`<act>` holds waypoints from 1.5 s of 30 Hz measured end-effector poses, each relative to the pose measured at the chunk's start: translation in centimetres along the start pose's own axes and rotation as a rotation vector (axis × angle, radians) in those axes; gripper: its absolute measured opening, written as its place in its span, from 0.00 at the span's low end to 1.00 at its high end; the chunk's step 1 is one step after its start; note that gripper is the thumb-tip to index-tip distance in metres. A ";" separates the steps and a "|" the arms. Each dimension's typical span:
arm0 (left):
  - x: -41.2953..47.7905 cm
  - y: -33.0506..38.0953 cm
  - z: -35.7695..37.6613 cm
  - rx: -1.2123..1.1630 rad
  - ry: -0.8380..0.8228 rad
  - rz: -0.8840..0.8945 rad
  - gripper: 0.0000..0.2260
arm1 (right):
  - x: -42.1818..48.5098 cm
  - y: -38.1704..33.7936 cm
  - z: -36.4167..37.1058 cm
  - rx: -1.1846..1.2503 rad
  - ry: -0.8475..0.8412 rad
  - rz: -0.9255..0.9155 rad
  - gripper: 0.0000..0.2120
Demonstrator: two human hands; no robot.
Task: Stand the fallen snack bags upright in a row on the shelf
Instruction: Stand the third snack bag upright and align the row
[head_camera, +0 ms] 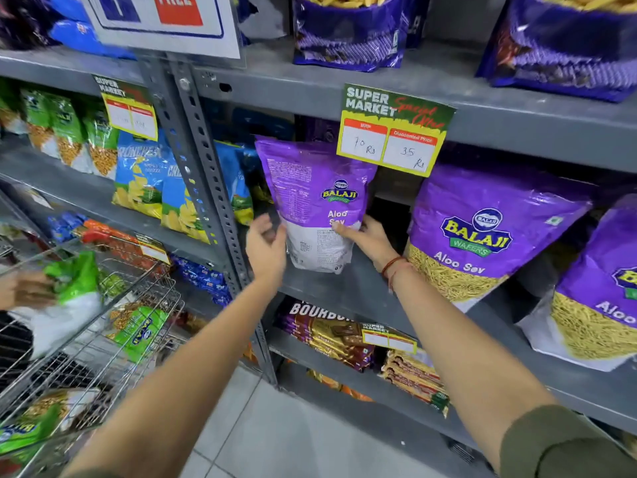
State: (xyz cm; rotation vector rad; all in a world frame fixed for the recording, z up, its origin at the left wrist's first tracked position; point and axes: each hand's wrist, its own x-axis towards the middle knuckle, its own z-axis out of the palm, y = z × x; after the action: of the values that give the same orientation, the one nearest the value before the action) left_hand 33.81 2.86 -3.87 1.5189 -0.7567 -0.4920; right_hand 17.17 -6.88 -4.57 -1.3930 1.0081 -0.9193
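On the grey shelf, the left hand rests half-open against the 9 o'clock edge of the purple Aloo Sev bag, while the right hand presses curled fingers on its 4 o'clock corner; the bag stands nearly upright, back panel outward. To finish well, I would seat its base flat, turn the front out and slide it toward the upright bag at 3 o'clock. The bag's top corner hides behind the price tag, and whether either hand truly grips is unclear.
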 end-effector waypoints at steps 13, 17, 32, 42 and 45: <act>-1.9 -5.4 3.0 0.261 -0.380 0.111 0.44 | -7.4 -0.7 5.1 -0.352 0.204 -0.129 0.29; 1.3 -5.2 1.8 0.292 -0.508 0.048 0.38 | -7.4 0.0 4.5 -0.188 0.075 -0.045 0.25; 6.5 -5.3 0.4 0.288 -0.325 -0.095 0.18 | 1.7 2.3 0.3 -0.120 -0.072 0.154 0.48; 7.7 -6.7 -0.7 0.217 -0.585 -0.017 0.32 | 1.3 4.3 3.1 -0.291 0.157 0.071 0.30; 8.3 -7.2 -1.3 0.181 -0.535 -0.106 0.40 | 0.6 4.8 4.5 -0.295 0.228 0.006 0.30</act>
State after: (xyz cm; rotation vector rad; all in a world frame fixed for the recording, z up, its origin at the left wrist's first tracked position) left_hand 41.65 -2.37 -9.70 1.6171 -1.1599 -0.9519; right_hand 21.25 -6.00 -9.63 -1.5504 1.3633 -0.9691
